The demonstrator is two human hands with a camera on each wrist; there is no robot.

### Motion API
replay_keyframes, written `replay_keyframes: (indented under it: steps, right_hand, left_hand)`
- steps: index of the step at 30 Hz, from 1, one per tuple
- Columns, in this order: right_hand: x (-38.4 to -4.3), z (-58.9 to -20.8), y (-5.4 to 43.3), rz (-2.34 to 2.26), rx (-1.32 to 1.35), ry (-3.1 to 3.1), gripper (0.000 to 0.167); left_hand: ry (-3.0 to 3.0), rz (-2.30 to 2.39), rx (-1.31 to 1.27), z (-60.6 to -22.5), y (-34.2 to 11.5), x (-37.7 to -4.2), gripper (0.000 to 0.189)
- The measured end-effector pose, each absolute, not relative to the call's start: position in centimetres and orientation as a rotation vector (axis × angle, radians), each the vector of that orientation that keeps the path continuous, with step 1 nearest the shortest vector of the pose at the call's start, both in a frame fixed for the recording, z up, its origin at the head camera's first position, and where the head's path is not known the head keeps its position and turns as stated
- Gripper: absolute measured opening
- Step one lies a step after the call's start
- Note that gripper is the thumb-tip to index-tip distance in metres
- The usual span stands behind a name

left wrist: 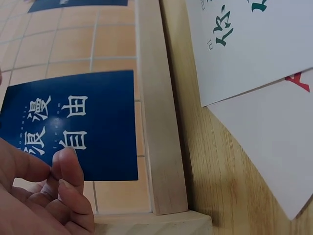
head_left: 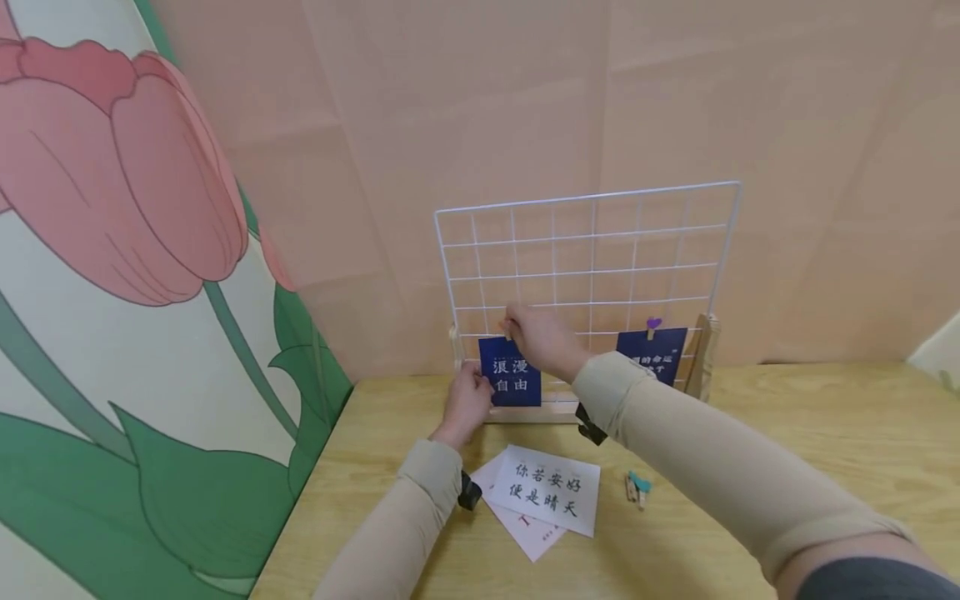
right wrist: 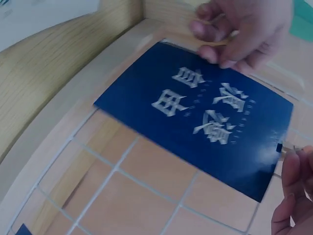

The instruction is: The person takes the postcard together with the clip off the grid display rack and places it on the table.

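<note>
A dark blue card (head_left: 517, 385) with white Chinese characters stands against the lower left of a white wire grid (head_left: 592, 197). My left hand (head_left: 467, 403) pinches the card's left edge between thumb and fingers, as the left wrist view (left wrist: 44, 191) also shows. At the top edge of the card, my right hand (head_left: 546, 340) pinches a small clothespin (right wrist: 285, 148), mostly hidden by the fingertips. Another blue card (head_left: 652, 354) hangs at the grid's lower right under a clothespin with a purple heart (head_left: 654, 322).
The grid stands in a wooden base (head_left: 517, 415) with a wooden upright (head_left: 701, 358) at its right. In front lie a white lettered card (head_left: 551, 487) overlapping a pinkish one (head_left: 534, 542). Several small clothespins (head_left: 637, 488), one teal-topped, lie to their right on the wooden table (head_left: 810, 467).
</note>
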State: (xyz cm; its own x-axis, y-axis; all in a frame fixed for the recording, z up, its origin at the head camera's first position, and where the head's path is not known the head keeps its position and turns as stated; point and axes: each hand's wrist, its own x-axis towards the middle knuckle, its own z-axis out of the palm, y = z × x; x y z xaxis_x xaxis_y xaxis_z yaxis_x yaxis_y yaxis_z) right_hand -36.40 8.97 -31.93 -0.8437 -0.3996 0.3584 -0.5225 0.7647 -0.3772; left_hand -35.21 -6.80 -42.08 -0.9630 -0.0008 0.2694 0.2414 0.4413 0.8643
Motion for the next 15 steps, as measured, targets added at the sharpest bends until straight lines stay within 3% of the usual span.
replay_keyframes:
  steps: [15]
  right_hand:
    - [-34.7,-32.0,12.2,0.98,0.695,-2.61,0.02]
  left_hand:
    - [-2.522,-1.689,-0.3,-41.9,-8.0,-34.8,0.009]
